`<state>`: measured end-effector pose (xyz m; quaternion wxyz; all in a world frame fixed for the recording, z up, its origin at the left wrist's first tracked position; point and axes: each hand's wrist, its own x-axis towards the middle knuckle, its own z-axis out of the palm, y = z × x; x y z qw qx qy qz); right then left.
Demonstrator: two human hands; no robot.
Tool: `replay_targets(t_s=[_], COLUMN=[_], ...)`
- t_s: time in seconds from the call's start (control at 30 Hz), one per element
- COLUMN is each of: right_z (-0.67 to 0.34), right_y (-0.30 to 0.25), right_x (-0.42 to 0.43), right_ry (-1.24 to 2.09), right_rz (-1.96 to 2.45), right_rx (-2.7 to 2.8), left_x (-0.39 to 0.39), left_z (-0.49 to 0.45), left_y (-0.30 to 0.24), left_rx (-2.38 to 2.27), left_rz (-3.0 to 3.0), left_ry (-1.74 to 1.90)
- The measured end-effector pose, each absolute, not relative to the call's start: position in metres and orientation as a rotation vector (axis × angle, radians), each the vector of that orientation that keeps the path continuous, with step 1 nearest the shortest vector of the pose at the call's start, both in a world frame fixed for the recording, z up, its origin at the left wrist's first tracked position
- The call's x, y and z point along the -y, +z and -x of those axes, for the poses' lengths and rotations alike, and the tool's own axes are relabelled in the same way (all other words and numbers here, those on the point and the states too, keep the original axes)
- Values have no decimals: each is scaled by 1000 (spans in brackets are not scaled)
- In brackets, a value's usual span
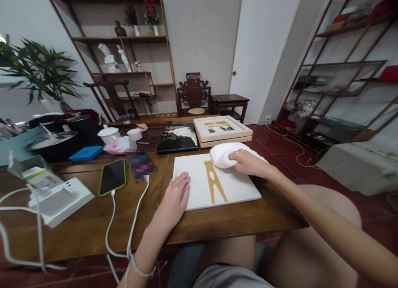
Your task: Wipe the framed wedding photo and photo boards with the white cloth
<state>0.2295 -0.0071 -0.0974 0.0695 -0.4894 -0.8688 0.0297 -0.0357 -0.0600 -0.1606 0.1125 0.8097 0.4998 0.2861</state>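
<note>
A white album [236, 186] with a gold clothespin figure lies flat on the wooden table [93, 221] in front of me. My left hand [176, 193] rests flat on its left edge, fingers stretched out. My right hand [248, 162] is closed on a white cloth [224, 154] that lies on the album's far right corner.
Behind the album lie a dark photo book [178, 138] and stacked white picture frames [222, 130]. A phone in a green case [112, 177] with a white cable [109, 221], a white box [59, 201], cups and pots sit to the left. Shelves line the walls.
</note>
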Motion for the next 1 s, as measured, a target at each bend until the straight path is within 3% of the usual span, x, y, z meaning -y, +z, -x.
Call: replay_targets(t_s=[0.33, 0.77, 1.0], right_z=[-237, -222, -218], right_y=[-70, -90, -95], right_x=[124, -1, 62], right_ry=[443, 174, 145], right_rz=[1524, 1494, 1558], right_rx=[2720, 2597, 2577], left_x=[61, 62, 62], left_z=[34, 35, 36], left_y=[-158, -159, -160], left_rx=[-1474, -1480, -1465], left_rz=[-2363, -2321, -2318], left_ry=[819, 845, 853])
